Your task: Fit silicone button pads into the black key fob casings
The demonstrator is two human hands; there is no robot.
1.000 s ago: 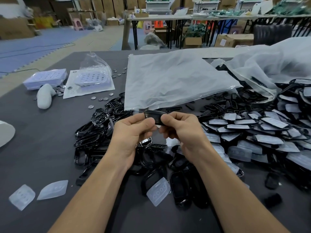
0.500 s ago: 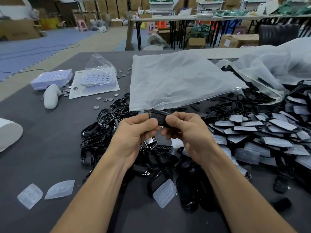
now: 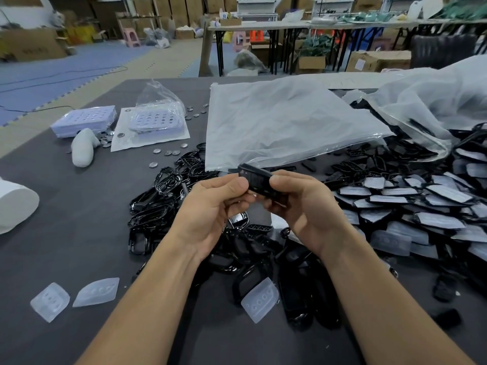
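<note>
Where the counter (image 3: 66,246) is strewn with black casings (image 3: 158,206) and loose pads (image 3: 259,299), a flat plastic bag (image 3: 284,122) is spread beyond the heap. One casing (image 3: 257,180) is pinched above the heap, tilted, between the left hand (image 3: 210,209) and the right hand (image 3: 305,206), both curled round its ends.

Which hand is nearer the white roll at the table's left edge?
Left. The left hand is right of the white roll, gripping the black casing; the right hand grips it farther right.
</note>
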